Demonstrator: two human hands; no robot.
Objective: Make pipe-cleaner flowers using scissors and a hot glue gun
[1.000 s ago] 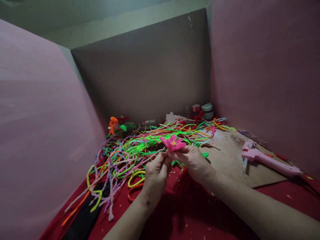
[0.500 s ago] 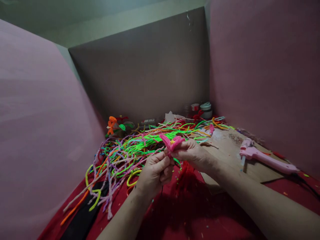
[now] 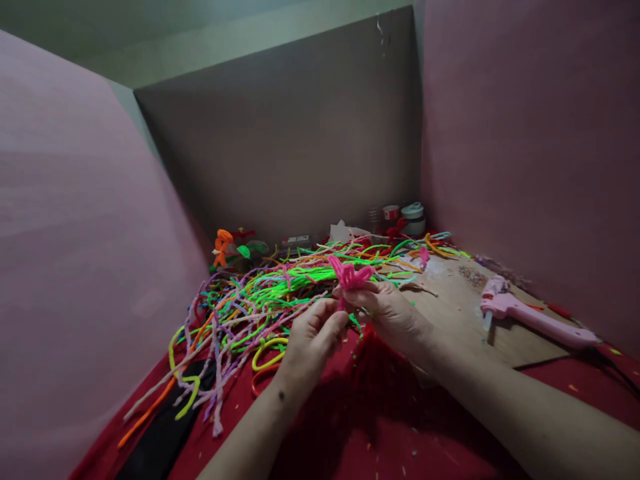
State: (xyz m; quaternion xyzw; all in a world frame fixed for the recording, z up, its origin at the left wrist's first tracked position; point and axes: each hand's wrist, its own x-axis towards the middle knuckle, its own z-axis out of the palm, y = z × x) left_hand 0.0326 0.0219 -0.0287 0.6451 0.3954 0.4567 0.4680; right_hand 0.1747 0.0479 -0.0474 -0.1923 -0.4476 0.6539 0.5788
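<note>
A pink pipe-cleaner flower [image 3: 353, 275] is held up between both hands, its looped petals pointing upward and away. My right hand [image 3: 387, 310] pinches it just under the petals from the right side. My left hand [image 3: 315, 337] is closed around its lower end, thumb against fingers, where a bit of pink stem shows. Behind the hands spreads a large heap of loose pipe cleaners [image 3: 300, 277], mostly green, with lilac, pink and orange ones among them.
A pink hot glue gun [image 3: 540, 320] rests on a cardboard sheet [image 3: 445, 307] at the right, its cord trailing off. An orange flower [image 3: 223, 247] stands at the far left. Jars [image 3: 413, 217] sit by the back wall. Yellow-handled scissors [image 3: 267, 353] lie beside my left hand.
The flower has been tilted and turned, so its yellow centre no longer shows and the petals' outer loops face me. My left hand has shifted its grip to the stem below.
</note>
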